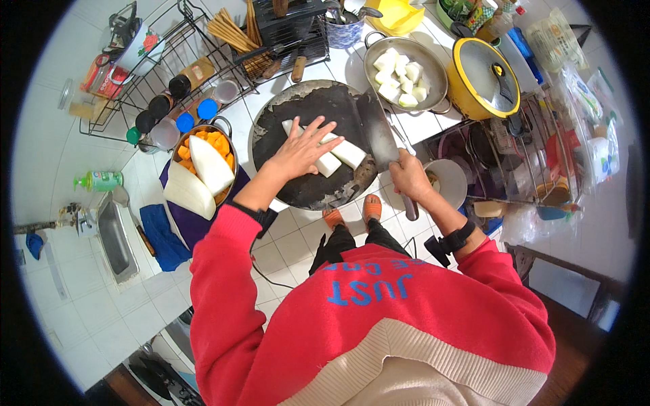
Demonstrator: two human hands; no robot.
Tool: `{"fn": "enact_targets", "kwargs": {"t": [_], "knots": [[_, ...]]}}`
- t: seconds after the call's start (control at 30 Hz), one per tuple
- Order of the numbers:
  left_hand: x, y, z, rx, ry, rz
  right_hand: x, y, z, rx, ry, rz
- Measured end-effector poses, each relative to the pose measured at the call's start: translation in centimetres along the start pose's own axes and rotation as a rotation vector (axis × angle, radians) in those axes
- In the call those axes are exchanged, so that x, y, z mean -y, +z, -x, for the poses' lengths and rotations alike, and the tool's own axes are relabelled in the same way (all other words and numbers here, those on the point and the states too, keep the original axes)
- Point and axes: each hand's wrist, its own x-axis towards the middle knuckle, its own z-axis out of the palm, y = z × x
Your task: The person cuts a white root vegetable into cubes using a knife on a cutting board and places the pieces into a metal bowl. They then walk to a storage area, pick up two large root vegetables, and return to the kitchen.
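On a dark round chopping board [315,193] lie long pieces of a peeled white vegetable [349,154]. My left hand [300,147] rests on them, palm down with its fingers spread. At the board's right side, my right hand [409,175] grips the handle of a cleaver [378,129], whose broad blade reaches over the board's edge. A metal pan [437,61] behind the cleaver holds white chunks [401,76]. To the left, a metal pot [231,147] contains orange chunks [218,143], with large white slabs [210,162] on top.
A yellow lidded pot [459,101] stands at the back right. Below it are a wire rack [513,162] and a white bin [454,182]. Jars [160,107] and a rack with knives [299,68] are at the back left. A sink [114,238] lies left.
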Motion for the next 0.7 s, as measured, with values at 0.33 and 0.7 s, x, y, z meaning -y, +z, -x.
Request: {"fn": "enact_targets", "kwargs": {"t": [0.33, 0.7], "knots": [[-0.3, 3.4, -1.0, -0.264, -0.222, 0.118, 1.0, 6.4, -1.4, -0.230, -0.264, 0.301], [-1.7, 3.9, -1.5, -0.347, -0.542, 0.231, 3.1, 6.1, -4.3, -0.119, -0.451, 0.438]]}}
